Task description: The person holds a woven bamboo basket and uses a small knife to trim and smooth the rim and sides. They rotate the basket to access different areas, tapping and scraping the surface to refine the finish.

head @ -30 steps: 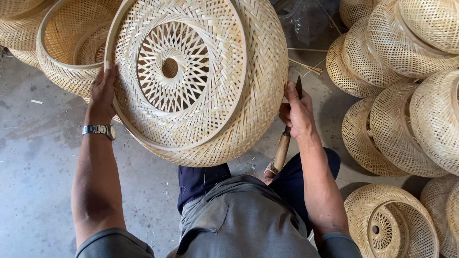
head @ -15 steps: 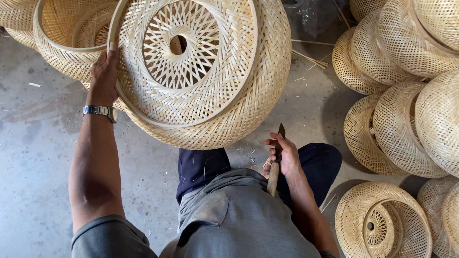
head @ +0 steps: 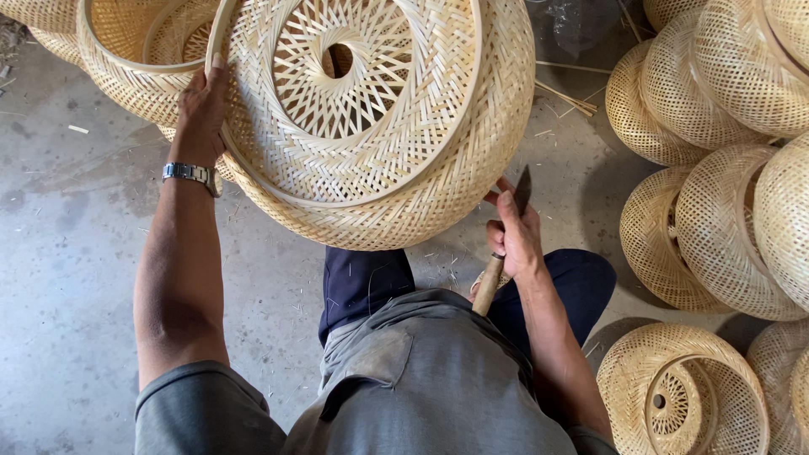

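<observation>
Two hands at work, each with its own job. Your left hand (head: 200, 105) grips the rim of the big woven bamboo basket (head: 379, 118), fingers curled over the hoop edge, tilting it so its open inside faces you. You can see the star-pattern weave and the small round hole at its centre. A metal wristwatch (head: 190, 174) sits on that wrist.

Your right hand (head: 512, 236) is clenched around a knife (head: 506, 253), wooden handle pointing down toward your lap, dark blade tip poking up just beside the basket's lower right wall. Blade and basket look close; whether they touch, you cannot tell from here.

The basket is held up off the concrete floor (head: 76, 278), above your knees in the dark blue trousers (head: 362, 282). Behind it at upper left is another open basket (head: 135, 59), partly covered by the one you hold. A stack of finished baskets (head: 725, 168) is piled at the right, one more (head: 683, 392) near your right elbow. Bamboo slivers (head: 565, 93) are scattered on the floor.
</observation>
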